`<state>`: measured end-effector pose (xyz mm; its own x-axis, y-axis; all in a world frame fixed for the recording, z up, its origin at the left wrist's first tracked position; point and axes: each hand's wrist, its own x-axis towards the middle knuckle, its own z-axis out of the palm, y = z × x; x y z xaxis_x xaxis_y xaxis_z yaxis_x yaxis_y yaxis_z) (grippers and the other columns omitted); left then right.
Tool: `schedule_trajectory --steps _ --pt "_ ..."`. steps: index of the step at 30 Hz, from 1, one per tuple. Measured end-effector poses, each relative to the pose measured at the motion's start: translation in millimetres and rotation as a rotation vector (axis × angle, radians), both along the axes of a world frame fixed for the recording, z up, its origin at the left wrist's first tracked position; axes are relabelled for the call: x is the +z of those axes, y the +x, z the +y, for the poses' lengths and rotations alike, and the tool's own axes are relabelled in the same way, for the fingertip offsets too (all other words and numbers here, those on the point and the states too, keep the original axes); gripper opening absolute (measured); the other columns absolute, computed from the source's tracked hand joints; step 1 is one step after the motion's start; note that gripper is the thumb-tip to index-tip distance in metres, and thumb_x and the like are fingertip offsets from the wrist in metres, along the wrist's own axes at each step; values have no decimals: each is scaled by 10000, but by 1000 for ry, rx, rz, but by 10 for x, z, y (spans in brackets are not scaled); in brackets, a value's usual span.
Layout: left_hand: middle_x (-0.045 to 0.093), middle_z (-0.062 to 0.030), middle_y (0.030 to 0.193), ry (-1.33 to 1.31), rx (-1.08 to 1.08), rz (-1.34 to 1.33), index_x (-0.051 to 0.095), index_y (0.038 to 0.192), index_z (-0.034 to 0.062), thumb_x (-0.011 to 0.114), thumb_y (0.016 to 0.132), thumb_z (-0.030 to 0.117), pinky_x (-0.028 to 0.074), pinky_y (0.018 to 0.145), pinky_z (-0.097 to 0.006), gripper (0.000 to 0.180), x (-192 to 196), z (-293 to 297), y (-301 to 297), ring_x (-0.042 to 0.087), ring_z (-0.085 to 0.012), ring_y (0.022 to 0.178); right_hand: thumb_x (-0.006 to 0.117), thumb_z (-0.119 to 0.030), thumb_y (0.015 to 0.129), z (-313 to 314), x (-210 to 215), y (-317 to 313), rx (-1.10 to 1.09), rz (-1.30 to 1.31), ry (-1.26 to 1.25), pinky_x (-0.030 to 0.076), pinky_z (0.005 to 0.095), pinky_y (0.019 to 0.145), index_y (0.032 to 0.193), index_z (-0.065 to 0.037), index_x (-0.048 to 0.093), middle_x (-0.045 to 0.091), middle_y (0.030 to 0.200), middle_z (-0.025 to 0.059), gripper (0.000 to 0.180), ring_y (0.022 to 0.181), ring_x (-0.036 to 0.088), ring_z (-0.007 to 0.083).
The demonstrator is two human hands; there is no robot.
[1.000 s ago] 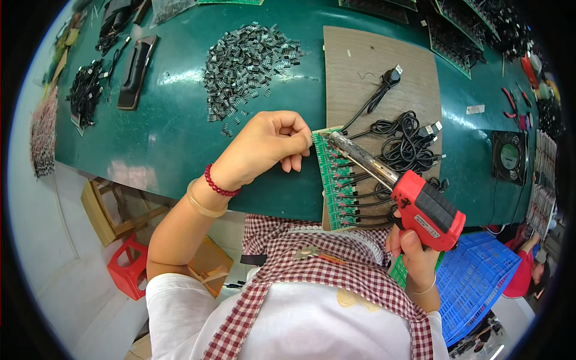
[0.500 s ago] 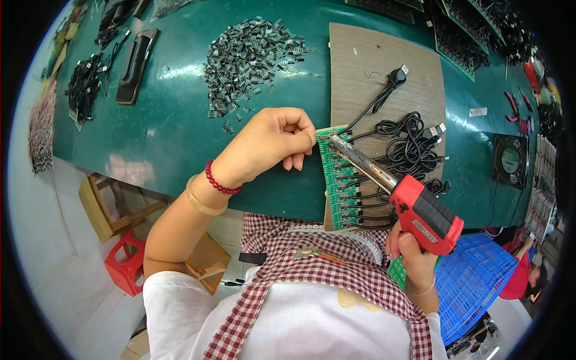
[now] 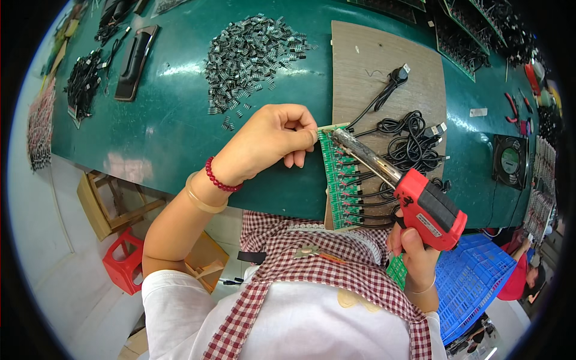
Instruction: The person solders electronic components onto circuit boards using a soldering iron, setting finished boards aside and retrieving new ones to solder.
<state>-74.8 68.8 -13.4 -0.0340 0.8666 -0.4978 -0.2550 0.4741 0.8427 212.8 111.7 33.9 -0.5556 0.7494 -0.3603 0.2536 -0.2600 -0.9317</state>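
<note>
My right hand [image 3: 415, 255] grips the handle of a red and black soldering gun [image 3: 433, 210]. Its metal barrel slants up and left, with the tip over the top end of a green circuit board panel [image 3: 339, 195]. Close to that same end, the thumb and index finger of my left hand [image 3: 279, 137] are pinched together. Whatever they hold, if anything, is too small to make out. Black cables [image 3: 408, 147] with USB plugs run from the panel's right side and lie coiled on a brown wooden board [image 3: 390, 51].
A heap of small black-and-silver parts [image 3: 252, 60] lies on the green table [image 3: 180, 132], beyond my left hand. Pliers [image 3: 511, 108] and a small fan [image 3: 510, 161] are at the right. Below the table stand a blue crate [image 3: 471, 279] and a red stool [image 3: 124, 261].
The soldering gun has shifted slightly right, its tip moving away from my left fingertips. My left hand stays pinched in nearly the same place.
</note>
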Motion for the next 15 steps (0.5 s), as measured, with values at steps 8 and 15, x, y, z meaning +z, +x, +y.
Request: schedule_trajectory --steps 8,15 --pt "579 -28 705 8 -4 7 571 815 3 560 854 90 405 466 -172 96 -10 -7 0 536 -52 546 603 -298 849 -21 -16 61 55 4 49 391 250 413 956 42 488 470 544 67 376 431 443 121" --pt "577 -29 712 1 -1 10 567 819 3 564 856 94 406 469 -172 99 2 -9 3 536 -52 548 590 -291 857 -73 -10 41 -44 39 34 384 250 415 1013 50 482 469 540 66 390 418 428 119"
